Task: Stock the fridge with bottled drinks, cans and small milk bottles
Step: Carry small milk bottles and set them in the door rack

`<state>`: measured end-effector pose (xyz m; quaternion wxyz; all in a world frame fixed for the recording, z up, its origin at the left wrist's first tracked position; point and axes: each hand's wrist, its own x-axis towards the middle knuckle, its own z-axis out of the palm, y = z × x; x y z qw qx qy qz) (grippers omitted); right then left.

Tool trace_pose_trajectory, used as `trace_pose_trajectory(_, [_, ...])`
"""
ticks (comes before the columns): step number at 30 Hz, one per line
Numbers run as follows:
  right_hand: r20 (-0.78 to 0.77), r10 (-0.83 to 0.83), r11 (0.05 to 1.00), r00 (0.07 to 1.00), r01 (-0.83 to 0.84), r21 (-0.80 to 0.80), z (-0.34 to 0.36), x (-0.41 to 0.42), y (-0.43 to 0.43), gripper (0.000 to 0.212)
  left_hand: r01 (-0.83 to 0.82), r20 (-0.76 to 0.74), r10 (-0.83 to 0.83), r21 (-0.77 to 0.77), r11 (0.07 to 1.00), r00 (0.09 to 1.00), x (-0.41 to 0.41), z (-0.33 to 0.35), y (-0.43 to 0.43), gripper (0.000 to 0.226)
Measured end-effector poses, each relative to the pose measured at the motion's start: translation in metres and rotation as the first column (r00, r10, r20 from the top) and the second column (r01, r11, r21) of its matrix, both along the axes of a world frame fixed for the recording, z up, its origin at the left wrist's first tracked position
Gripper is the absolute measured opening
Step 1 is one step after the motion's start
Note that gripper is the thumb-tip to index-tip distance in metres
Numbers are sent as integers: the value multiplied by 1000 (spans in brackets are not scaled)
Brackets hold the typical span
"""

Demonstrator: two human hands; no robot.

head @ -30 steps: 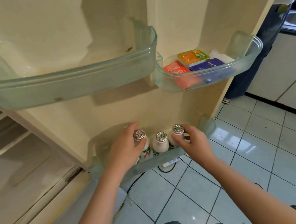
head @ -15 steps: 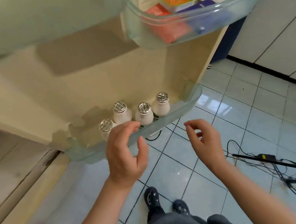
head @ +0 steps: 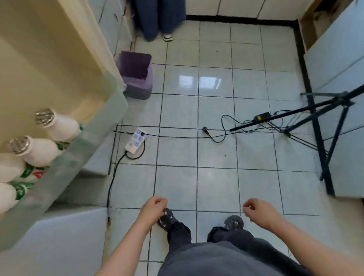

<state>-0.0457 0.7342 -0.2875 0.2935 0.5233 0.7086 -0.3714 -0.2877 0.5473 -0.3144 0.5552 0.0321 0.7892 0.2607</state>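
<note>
Pale glossy floor tiles around a power strip; purple bin beyond it, black tripod well right.

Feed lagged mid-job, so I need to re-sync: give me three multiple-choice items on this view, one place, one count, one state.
1. Milk bottles in the door shelf: A two; B four; C six.
2. The purple bin stands: A in that shelf; B on the floor tiles; C on a chair.
3. Left grip and right grip: A both empty; B both holding bottles; C one holding a can.
Key: 1 B, four white bottles show; 2 B, tiles surround it; 3 A, fingers curl loosely around nothing.
</note>
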Motion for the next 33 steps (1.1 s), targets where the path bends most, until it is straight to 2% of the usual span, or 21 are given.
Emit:
trace_pose_trajectory(2, [36,-65,998,997,64,2,-3,42,7,25,66,-69,-68,-29,997,995,19,-6,11,14])
trace_pose_trajectory(5, [54,-141,990,989,141,0,-7,97,19,24,191,-85,-198,-87,978,976,53,-5,34,24])
trace_pose_trajectory(8, [48,-227,974,973,228,-14,-12,150,33,23,388,-110,-406,-153,909,907,91,-9,63,23])
trace_pose_trajectory(11, [59,-266,963,962,268,-32,-18,203,50,25,574,-112,-609,-237,784,785,133,-16,103,9])
trace_pose_trajectory(13, [56,-303,952,951,305,-40,-20,236,61,26,662,-105,-702,-260,703,705,164,-22,131,17])
trace_pose_trajectory(14, [47,-332,942,942,333,-36,-21,253,67,27,710,-107,-751,-260,654,652,180,-22,146,22])
trace_pose_trajectory(17, [27,-491,870,871,492,-23,-19,308,77,25,858,-118,-886,-222,464,448,230,-18,199,14])
trace_pose_trajectory(19, [10,-636,771,772,636,-22,-13,342,76,19,919,-154,-935,-191,345,319,261,-12,236,24])
trace_pose_trajectory(23, [-51,-905,424,421,904,-57,-9,401,63,20,962,-184,-963,-154,227,198,315,0,311,30])
trace_pose_trajectory(27, [-24,-989,146,145,986,-74,-12,439,35,25,974,-156,-985,-199,109,78,358,-9,374,31])
trace_pose_trajectory(30, [33,-997,-69,-65,988,-137,-15,456,19,26,977,-93,-996,-209,28,9,391,-20,417,29])
trace_pose_trajectory(33, [26,-991,-135,-133,976,-170,-18,476,22,26,975,-52,-994,-205,-88,-100,437,-30,465,33])
